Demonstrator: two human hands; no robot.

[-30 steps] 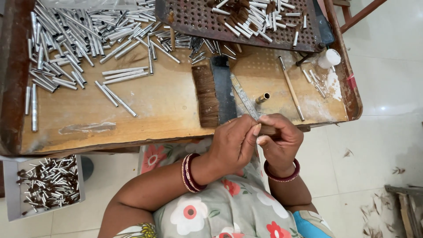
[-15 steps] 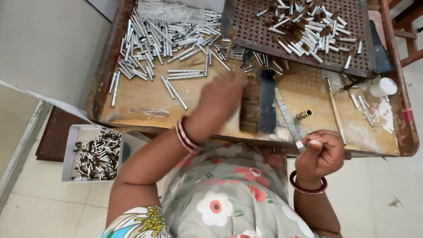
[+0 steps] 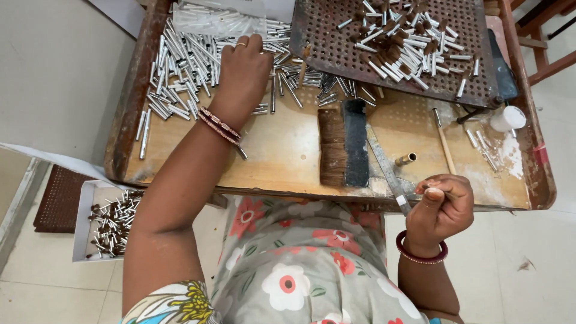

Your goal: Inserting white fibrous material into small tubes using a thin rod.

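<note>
Left hand (image 3: 243, 66) reaches into silver tubes (image 3: 186, 54) heaped at the counter's (image 3: 288, 156) far left.
Its fingers curl onto the pile, grasp unclear; right hand (image 3: 441, 207) clenches a thin stick at the near edge; a brush (image 3: 343, 144) lies between.

Tubes (image 3: 180, 66) beneath left hand (image 3: 243, 69) hidden

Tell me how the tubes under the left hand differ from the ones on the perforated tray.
The loose tubes by the left hand are plain silver and lie on the bare wooden board. The tubes on the perforated tray carry brown tufts at one end and lie heaped together. Both are small metal cylinders.
</note>
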